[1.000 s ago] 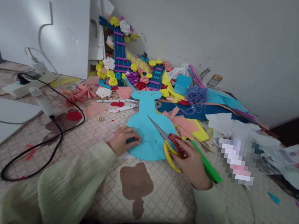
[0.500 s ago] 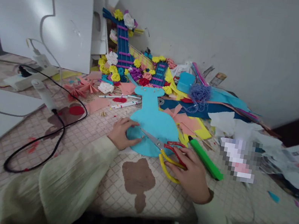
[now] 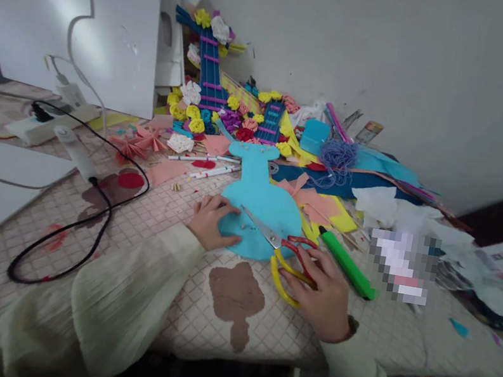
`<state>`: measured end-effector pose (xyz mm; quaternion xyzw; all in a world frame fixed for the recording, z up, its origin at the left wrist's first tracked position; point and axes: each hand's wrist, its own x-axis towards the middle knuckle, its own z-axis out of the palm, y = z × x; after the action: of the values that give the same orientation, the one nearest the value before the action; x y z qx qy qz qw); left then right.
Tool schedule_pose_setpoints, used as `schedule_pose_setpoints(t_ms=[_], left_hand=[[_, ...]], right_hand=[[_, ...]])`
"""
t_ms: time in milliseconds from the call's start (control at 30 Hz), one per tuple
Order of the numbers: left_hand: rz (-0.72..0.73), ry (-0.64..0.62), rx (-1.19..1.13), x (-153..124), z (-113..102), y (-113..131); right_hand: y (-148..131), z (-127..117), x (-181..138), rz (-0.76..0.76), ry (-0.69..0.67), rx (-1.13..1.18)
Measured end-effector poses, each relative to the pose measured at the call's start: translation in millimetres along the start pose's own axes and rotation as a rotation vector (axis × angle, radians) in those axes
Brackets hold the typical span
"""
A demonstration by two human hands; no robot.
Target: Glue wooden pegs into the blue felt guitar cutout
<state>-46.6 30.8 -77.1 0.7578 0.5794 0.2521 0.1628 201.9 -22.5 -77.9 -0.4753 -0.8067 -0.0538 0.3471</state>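
A light-blue guitar-shaped cutout point(image 3: 262, 200) lies flat on the table, its narrow neck pointing away from me. My left hand point(image 3: 211, 223) rests at its lower left edge, thumb and forefinger apart over the blue surface and nothing held between them. Scissors point(image 3: 275, 240) with one red and one yellow handle loop are in my right hand point(image 3: 323, 296), fingers through the loops. Their blades look closed, pointing left across the cutout's round body. Small pale bits sit on the cutout near the blades and at its far end.
A green marker point(image 3: 348, 266) lies right of the cutout. At the back are paper flowers point(image 3: 191, 113), a dark-blue guitar neck point(image 3: 211, 75) and purple yarn point(image 3: 337, 158). A black cable point(image 3: 109, 210) loops at left near a power strip point(image 3: 50, 124). White boards point(image 3: 111, 17) stand behind.
The view has shifted slightly. My left hand's thumb and forefinger still straddle the cutout's edge, and the scissors stay in my right hand at nearly the same spot.
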Motion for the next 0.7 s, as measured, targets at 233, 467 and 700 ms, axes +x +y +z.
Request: schedule_pose_setpoints(t_ms=[233, 467, 700], left_hand=[[-0.006, -0.009, 0.018, 1.1, -0.4, 0.4], [-0.011, -0.015, 0.032, 0.6, -1.9, 1.4], [-0.007, -0.013, 0.037, 0.6, -1.8, 0.5]], right_hand=[[-2.6, 1.3, -2.2, 0.006, 0.019, -0.015], [-4.1, 5.7, -2.2, -0.03, 0.021, 0.013], [-5.2, 2.8, 0.3, -0.026, 0.009, -0.024]])
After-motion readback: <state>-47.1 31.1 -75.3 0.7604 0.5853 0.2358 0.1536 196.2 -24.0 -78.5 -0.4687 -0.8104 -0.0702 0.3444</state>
